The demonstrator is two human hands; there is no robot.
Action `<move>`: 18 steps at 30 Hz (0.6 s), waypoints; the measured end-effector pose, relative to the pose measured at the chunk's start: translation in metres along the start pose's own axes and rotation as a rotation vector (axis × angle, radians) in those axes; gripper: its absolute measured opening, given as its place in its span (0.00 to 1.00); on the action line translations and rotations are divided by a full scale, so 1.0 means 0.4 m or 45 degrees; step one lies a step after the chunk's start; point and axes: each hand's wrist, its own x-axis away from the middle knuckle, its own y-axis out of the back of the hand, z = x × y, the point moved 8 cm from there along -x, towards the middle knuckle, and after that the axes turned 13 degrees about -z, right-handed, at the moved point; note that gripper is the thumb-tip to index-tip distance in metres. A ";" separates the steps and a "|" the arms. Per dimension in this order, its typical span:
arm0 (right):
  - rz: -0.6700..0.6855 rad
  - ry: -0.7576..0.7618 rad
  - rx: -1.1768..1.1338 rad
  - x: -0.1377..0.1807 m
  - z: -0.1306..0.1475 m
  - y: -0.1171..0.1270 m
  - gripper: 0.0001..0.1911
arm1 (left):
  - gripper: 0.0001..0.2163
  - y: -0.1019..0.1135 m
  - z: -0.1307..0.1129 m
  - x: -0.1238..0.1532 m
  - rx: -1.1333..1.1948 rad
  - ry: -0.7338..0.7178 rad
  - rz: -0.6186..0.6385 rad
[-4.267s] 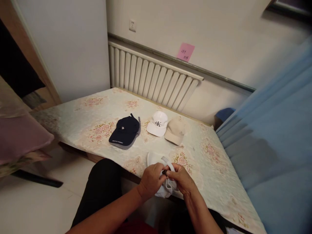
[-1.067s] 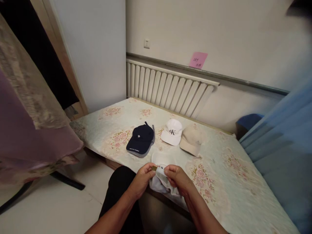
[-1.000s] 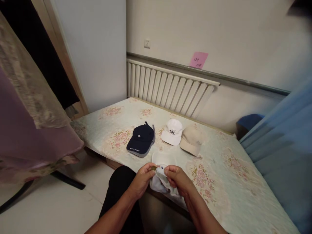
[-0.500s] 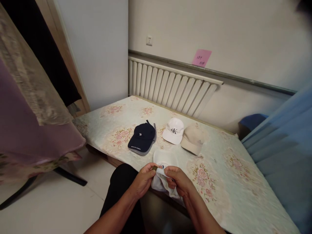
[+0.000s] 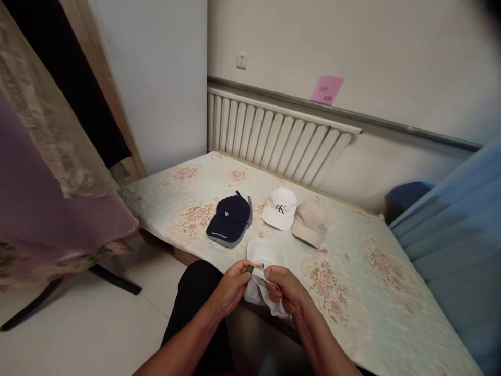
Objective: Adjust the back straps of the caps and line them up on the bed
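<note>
A white cap (image 5: 263, 256) lies upside down at the near edge of a floral-covered bed (image 5: 352, 282), its back hanging over the edge. My left hand (image 5: 230, 288) pinches a small brassy buckle on the cap's rear strap. My right hand (image 5: 287, 290) is closed on the strap and the cap's rear rim just beside it. Both hands meet over the strap. Further back lie a navy cap (image 5: 230, 221), a white cap with a black logo (image 5: 279, 208) and a beige cap (image 5: 310, 222), side by side.
A white radiator (image 5: 274, 137) runs along the wall behind the bed, with a pink note (image 5: 327, 89) stuck above it. Blue fabric (image 5: 457, 230) hangs at the right. A purple and floral cloth (image 5: 47, 198) is at the left. My black-clad knee (image 5: 195, 297) is below my hands.
Since 4.3 s ago the view has swung left and my left fingers have shifted onto the buckle end of the strap. Over the last second the hands have hardly moved.
</note>
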 end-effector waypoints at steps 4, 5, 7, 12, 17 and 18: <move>0.023 -0.023 -0.025 -0.002 -0.006 -0.004 0.15 | 0.09 -0.001 0.000 0.001 -0.023 0.002 -0.001; 0.024 -0.025 -0.029 -0.002 -0.008 -0.006 0.15 | 0.10 -0.001 -0.001 0.000 -0.027 -0.001 -0.003; 0.024 -0.028 -0.033 -0.003 -0.010 -0.008 0.15 | 0.10 0.001 -0.001 -0.001 -0.032 -0.008 -0.010; -0.005 -0.005 -0.017 -0.003 -0.016 -0.009 0.15 | 0.09 0.006 0.005 -0.003 -0.039 -0.009 -0.014; -0.046 0.071 0.011 -0.006 -0.011 -0.006 0.15 | 0.09 0.002 0.000 -0.003 -0.073 -0.042 0.007; -0.050 0.080 0.016 -0.007 -0.010 -0.006 0.15 | 0.09 -0.002 -0.003 -0.002 -0.083 -0.053 0.017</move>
